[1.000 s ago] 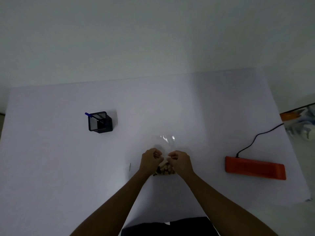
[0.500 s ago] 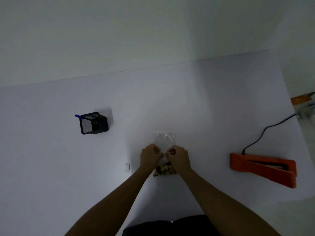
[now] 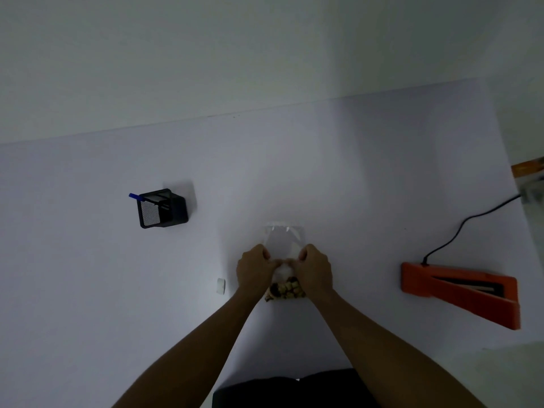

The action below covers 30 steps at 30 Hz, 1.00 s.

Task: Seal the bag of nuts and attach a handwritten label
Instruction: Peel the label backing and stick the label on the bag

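Item: clear bag of nuts (image 3: pixel 284 254), lower centre of frame, flat on the white table (image 3: pixel 88 290); nuts bunched at its near end, empty film reaching up-frame.

Left hand (image 3: pixel 253 270) and right hand (image 3: pixel 315 270): both fisted, pinching the bag's sides above the nuts.

Orange heat sealer (image 3: pixel 459 293), corded, right of frame, well apart.

Black mesh pen holder (image 3: pixel 162 212) with blue pen (image 3: pixel 134 196), upper left.

Small white label (image 3: pixel 220 286), just left of the left hand.

Risk: slick film may slip from the pinch or wrinkle, probably spoiling the seal; nuts may creep toward the open mouth.
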Motion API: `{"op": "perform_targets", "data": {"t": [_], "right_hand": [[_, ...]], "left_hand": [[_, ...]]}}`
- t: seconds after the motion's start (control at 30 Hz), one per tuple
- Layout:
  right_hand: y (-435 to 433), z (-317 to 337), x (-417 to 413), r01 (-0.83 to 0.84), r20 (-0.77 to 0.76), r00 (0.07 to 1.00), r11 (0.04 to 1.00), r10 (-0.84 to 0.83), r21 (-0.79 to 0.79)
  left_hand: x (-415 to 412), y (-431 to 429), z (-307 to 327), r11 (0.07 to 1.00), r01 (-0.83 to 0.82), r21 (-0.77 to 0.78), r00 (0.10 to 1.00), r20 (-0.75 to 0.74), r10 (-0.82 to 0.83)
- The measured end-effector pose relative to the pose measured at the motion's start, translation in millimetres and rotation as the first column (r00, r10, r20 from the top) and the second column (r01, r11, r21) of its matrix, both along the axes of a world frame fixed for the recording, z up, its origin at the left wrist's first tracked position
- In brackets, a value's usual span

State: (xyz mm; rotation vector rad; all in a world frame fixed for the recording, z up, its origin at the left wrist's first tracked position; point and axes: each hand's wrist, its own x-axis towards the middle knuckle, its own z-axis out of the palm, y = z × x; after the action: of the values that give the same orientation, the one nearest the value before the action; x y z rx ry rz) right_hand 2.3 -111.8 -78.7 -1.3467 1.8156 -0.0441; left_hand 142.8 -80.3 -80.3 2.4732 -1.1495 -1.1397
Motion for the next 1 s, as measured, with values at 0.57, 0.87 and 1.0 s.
{"op": "perform_targets", "data": {"t": [0.57, 0.87, 1.0], "right_hand": [[-7, -9, -12, -0.02, 0.089, 0.996, 0.999, 0.017, 0.031], [-10, -8, -15, -0.046, 0.096, 0.994, 0.998, 0.042, 0.038], [-11, -10, -14, -0.048, 0.103, 0.994, 0.997, 0.042, 0.054]], "left_hand": [[12, -9, 11, 0.976, 0.18, 0.121, 0.984, -0.016, -0.179], [-11, -6, 9, 0.972, 0.201, 0.123, 0.966, 0.14, -0.218], [-6, -9, 9, 0.975, 0.179, 0.133, 0.975, 0.106, -0.194]]}}
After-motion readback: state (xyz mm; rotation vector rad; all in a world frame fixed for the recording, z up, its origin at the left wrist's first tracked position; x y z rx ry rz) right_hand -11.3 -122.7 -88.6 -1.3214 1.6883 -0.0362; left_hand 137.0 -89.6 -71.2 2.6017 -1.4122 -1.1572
